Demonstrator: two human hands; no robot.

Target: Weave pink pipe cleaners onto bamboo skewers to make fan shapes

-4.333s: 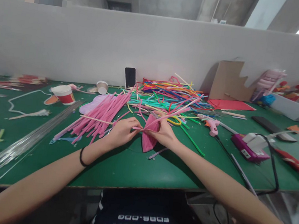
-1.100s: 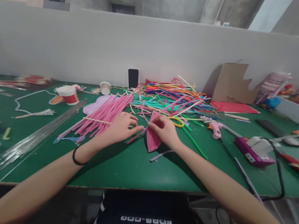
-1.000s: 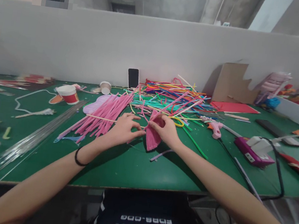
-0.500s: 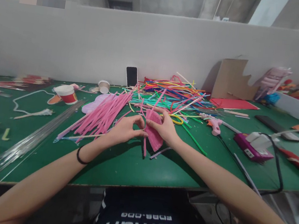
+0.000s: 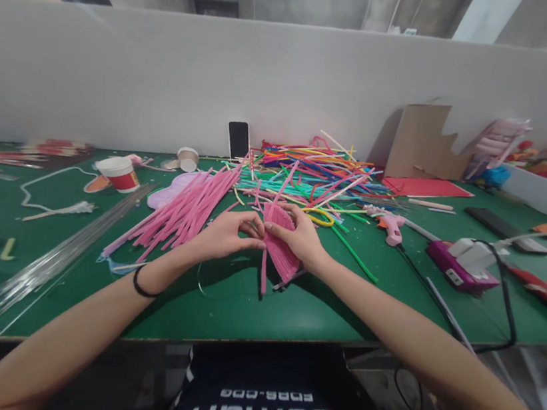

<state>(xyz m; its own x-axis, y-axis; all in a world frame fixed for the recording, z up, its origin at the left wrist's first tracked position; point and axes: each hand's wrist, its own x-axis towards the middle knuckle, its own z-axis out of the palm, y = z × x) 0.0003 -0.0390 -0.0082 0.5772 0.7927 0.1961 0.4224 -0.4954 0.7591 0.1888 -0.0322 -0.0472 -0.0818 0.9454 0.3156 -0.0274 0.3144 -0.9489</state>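
Note:
My right hand (image 5: 302, 239) is closed around a fan-shaped row of pink pipe cleaners (image 5: 280, 253), thumb across its front. One longer pink pipe cleaner (image 5: 263, 277) runs along the row's left edge, sticking out above and below. Thumb and forefinger of my left hand (image 5: 237, 234) pinch at that edge, on the longer stem. A thin pale strand (image 5: 199, 283) curves below my left hand; whether the fingers also hold it is not visible. Left of my hands lies a loose pile of pink pipe cleaners (image 5: 192, 208).
Mixed coloured pipe cleaners (image 5: 318, 170) lie behind my hands, near a propped phone (image 5: 238, 140). To the right are a pink glue gun (image 5: 392, 229) and a purple power strip (image 5: 461, 267) with cables. A paper cup (image 5: 121, 175) and thin wires (image 5: 66, 245) lie left.
The pink row has tilted slightly, its lower end shifting a little right. The thin strand below my left hand now shows. Both hands keep nearly the same grip.

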